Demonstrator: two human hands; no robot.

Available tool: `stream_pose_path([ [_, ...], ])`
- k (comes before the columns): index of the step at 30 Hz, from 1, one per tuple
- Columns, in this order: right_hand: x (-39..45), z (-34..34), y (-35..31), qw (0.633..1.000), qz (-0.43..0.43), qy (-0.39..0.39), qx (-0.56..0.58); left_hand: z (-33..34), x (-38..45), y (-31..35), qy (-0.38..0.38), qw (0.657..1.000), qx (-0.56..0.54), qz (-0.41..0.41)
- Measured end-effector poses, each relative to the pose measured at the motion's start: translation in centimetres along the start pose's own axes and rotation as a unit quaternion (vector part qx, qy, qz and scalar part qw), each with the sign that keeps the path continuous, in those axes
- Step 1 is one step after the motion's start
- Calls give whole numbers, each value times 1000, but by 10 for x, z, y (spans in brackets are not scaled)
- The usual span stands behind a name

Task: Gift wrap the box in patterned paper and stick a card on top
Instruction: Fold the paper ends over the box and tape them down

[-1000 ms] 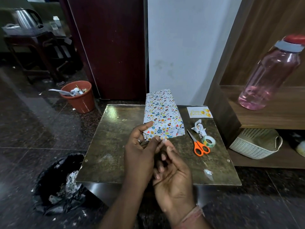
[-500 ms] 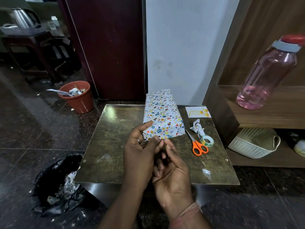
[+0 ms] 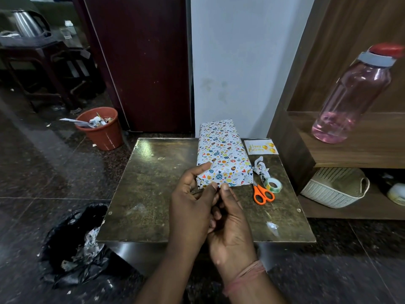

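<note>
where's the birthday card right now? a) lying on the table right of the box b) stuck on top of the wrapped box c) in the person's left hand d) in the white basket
a: the white and yellow birthday card lies flat on the dark brown table, right of the patterned paper-wrapped box, not on it.

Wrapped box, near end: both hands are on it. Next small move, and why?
Probably press the near-end flap flat and tape it. Both hands, left hand and right hand, pinch paper at the wrapped box's near end; the tape roll lies beside the scissors, and the card lies unattached.
</note>
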State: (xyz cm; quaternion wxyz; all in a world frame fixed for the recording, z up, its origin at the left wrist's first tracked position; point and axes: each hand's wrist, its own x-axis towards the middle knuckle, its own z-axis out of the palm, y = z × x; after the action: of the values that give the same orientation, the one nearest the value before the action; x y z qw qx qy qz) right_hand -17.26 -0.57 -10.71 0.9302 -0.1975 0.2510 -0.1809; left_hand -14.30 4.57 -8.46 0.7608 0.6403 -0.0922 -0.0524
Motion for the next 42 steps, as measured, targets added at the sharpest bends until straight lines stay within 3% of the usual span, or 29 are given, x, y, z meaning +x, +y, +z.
stream_pose_path([
  [8, -6, 4, -2, 1000, -24, 9, 6, 1, -4, 2, 7, 1000, 11, 1],
  [26, 0, 3, -14, 985, -139, 47, -93, 3, 1, 10, 25, 996, -85, -19],
  [31, -1, 5, -23, 946, -247, 82, -193, -1, 3, 8, 36, 996, -79, -27],
  [34, -1, 4, -36, 906, -329, 61, -260, -2, 3, 9, 25, 997, -63, -28],
  [38, 0, 0, -50, 874, -341, -19, -344, -5, 3, 7, 1, 1000, -6, -20],
  [42, 5, -9, -56, 850, -321, 8, -417, -10, 4, 5, -9, 997, 71, -38],
])
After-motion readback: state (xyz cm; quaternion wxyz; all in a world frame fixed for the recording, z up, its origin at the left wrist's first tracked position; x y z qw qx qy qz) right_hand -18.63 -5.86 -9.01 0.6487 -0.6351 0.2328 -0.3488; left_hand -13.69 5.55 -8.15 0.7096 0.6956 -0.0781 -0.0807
